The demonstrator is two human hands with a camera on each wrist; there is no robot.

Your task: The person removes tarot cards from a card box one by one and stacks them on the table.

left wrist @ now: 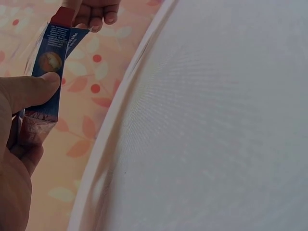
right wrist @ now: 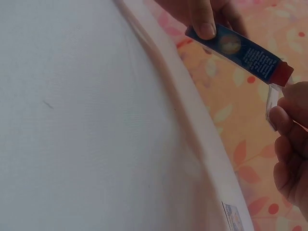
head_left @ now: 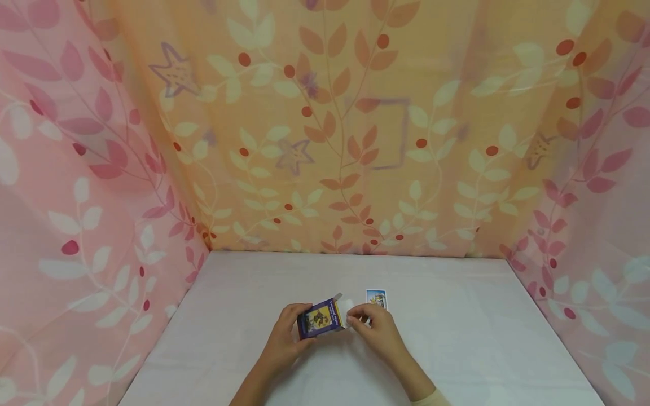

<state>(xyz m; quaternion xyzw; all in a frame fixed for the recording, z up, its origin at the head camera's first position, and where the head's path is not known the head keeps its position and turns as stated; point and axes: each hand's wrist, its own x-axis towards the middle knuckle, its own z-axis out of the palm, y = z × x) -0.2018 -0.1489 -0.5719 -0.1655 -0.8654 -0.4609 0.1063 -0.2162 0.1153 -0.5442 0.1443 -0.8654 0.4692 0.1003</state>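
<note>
My left hand (head_left: 286, 338) grips a small dark-blue card box (head_left: 319, 321) with a yellow picture on its front, holding it tilted above the table. In the left wrist view, the left thumb (left wrist: 45, 86) presses along the narrow side of the box, which bears small white print and a round picture. The box's right end is open, with a red side tab (right wrist: 282, 73) standing out. At that end my right hand (head_left: 378, 332) pinches the pale end flap (head_left: 345, 306) between thumb and forefinger. A picture card (head_left: 376, 297) lies on the table just behind the right hand, partly hidden by it.
A white cloth covers the table (head_left: 228, 293). Behind it hangs an orange leaf-patterned curtain (head_left: 325, 197), with pink patterned curtains (head_left: 101, 225) along both sides.
</note>
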